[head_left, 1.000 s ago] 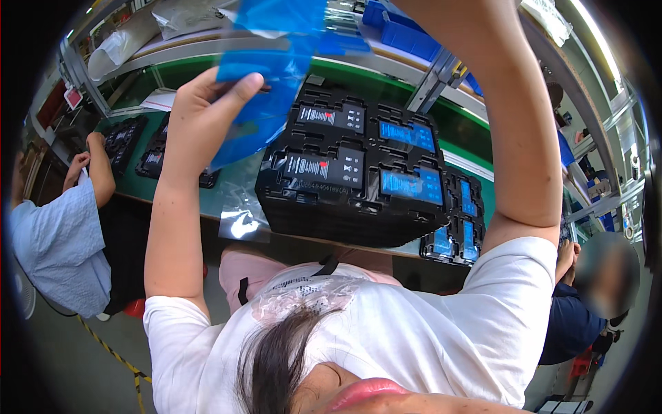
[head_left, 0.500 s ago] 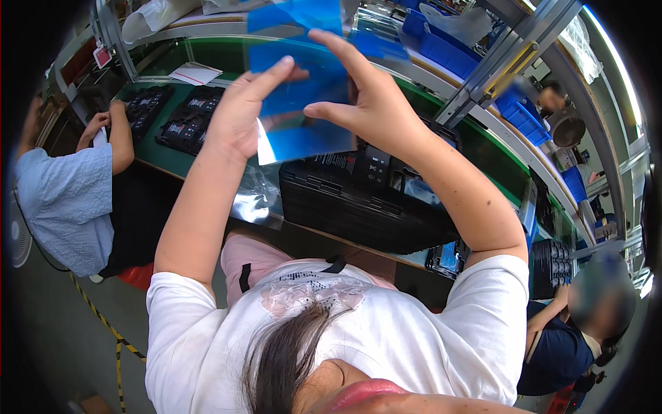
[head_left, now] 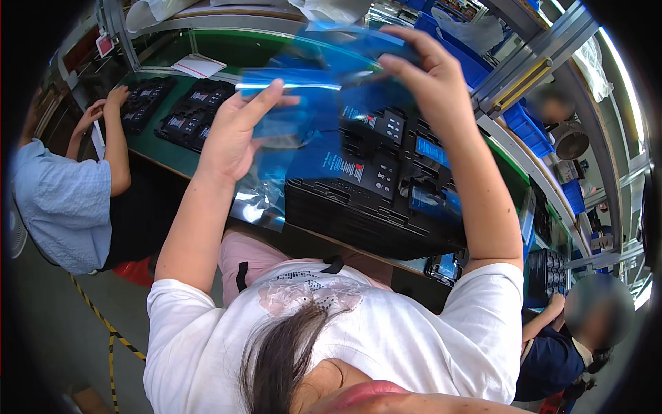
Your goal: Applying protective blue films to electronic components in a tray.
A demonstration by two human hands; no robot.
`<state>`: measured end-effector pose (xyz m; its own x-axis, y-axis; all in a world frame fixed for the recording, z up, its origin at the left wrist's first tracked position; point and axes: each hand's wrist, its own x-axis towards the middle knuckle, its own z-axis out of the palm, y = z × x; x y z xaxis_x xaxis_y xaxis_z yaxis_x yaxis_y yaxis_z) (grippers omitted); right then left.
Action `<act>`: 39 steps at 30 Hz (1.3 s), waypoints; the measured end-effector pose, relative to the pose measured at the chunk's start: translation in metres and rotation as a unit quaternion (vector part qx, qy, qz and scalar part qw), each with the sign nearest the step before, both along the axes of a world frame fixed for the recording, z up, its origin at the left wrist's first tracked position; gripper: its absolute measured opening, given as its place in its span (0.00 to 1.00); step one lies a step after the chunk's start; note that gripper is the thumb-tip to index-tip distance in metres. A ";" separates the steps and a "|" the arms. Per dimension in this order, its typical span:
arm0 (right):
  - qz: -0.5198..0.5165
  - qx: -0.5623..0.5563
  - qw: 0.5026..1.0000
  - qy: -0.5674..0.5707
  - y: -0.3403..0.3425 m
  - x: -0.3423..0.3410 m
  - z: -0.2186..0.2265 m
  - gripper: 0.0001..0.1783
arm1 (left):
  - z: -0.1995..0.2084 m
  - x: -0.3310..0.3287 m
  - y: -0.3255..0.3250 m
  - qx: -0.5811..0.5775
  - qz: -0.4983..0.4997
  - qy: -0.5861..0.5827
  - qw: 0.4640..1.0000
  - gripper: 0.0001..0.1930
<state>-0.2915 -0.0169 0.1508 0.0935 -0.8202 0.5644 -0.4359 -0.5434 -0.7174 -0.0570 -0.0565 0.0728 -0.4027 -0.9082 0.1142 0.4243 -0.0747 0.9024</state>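
Observation:
Blue see-through film [head_left: 303, 127] hangs in the air above the bench, smeared by motion. My left hand [head_left: 234, 134] pinches its left side between thumb and fingers. To the upper right, my right hand [head_left: 431, 72] has thumb and forefinger closed on another part of the film. Whether it is one sheet or separate ones I cannot tell. Just below stands a stack of black plastic trays [head_left: 365, 221]. In its top tray lie black flat batteries [head_left: 372, 172] with printed labels, and the film partly covers the left ones. Blue film pieces [head_left: 431, 152] show on the tray's right side.
More black trays [head_left: 196, 110] and a white paper [head_left: 198, 65] lie on the green bench at left. A co-worker [head_left: 69, 200] sits there, another [head_left: 552, 359] at lower right. A metal post [head_left: 531, 69] and blue bins [head_left: 527, 127] stand at right.
My right hand has moved right and up, away from my left hand, drawing film with it. The left hand has shifted slightly down and left. More of the top tray shows.

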 end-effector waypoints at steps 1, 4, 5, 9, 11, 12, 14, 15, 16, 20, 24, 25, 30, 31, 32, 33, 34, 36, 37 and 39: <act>-0.059 -0.066 0.995 0.040 -0.012 -0.010 0.003 0.19 | 0.001 0.008 0.004 -0.004 0.015 -0.018 1.000 0.21; -0.091 -0.106 0.987 0.074 -0.044 -0.035 0.027 0.23 | 0.000 0.027 0.011 -0.006 0.027 -0.046 0.999 0.23; -0.085 -0.096 0.989 0.072 -0.055 -0.039 0.038 0.25 | -0.001 0.032 0.012 -0.003 0.032 -0.055 0.998 0.24; -0.222 -0.296 0.921 0.121 -0.105 -0.051 0.046 0.25 | -0.017 0.056 0.025 -0.044 0.102 -0.061 0.992 0.25; -0.271 -0.327 0.898 0.117 -0.120 -0.055 0.041 0.25 | -0.027 0.068 0.027 -0.054 0.097 -0.050 0.993 0.25; -0.313 -0.351 0.875 0.115 -0.126 -0.054 0.036 0.25 | -0.031 0.069 0.032 -0.057 0.109 -0.048 0.991 0.25; -0.344 -0.308 0.876 0.137 -0.147 -0.067 0.009 0.25 | -0.034 0.078 0.040 -0.037 0.094 -0.039 0.994 0.24; -0.375 -0.280 0.865 0.180 -0.159 -0.080 -0.008 0.26 | -0.036 0.080 0.042 -0.013 0.078 -0.027 0.996 0.24; -0.400 -0.194 0.877 0.181 -0.167 -0.083 -0.023 0.28 | -0.041 0.084 0.044 0.005 0.083 -0.026 0.996 0.23; -0.445 0.190 0.844 0.232 -0.168 -0.083 -0.009 0.33 | -0.041 0.093 0.046 0.014 0.054 -0.024 0.998 0.22; -0.426 0.299 0.799 0.300 -0.203 -0.121 -0.012 0.32 | -0.038 0.097 0.045 0.014 0.014 -0.011 1.000 0.22; -0.441 0.305 0.782 0.318 -0.192 -0.105 -0.006 0.31 | -0.038 0.098 0.045 0.018 0.013 -0.010 1.000 0.22; -0.452 0.026 0.822 0.346 -0.145 -0.060 0.000 0.32 | -0.022 0.082 0.044 0.029 0.057 -0.017 0.998 0.21; -0.405 -0.106 0.854 0.311 -0.131 -0.046 0.000 0.33 | -0.024 0.080 0.036 0.017 0.063 -0.004 0.998 0.19; -0.290 -0.189 0.895 0.282 -0.112 -0.030 0.006 0.31 | -0.022 0.078 0.032 0.030 0.069 0.001 0.997 0.18; -0.189 -0.356 0.870 0.285 -0.079 0.006 0.008 0.25 | -0.019 0.076 0.029 0.045 0.077 0.006 0.996 0.17; -0.131 -0.470 0.817 0.308 -0.038 0.052 0.021 0.16 | -0.018 0.073 0.026 0.046 0.095 -0.003 0.994 0.16; 0.060 -0.350 0.876 0.327 -0.023 0.057 -0.002 0.37 | -0.012 0.063 0.022 0.040 0.103 -0.001 0.994 0.13; 0.081 -0.296 0.873 0.379 0.002 0.073 -0.009 0.38 | -0.010 0.062 0.024 0.047 0.112 -0.005 0.993 0.13; 0.074 -0.250 0.875 0.409 0.025 0.090 -0.026 0.34 | -0.001 0.055 0.025 0.045 0.102 -0.006 0.994 0.12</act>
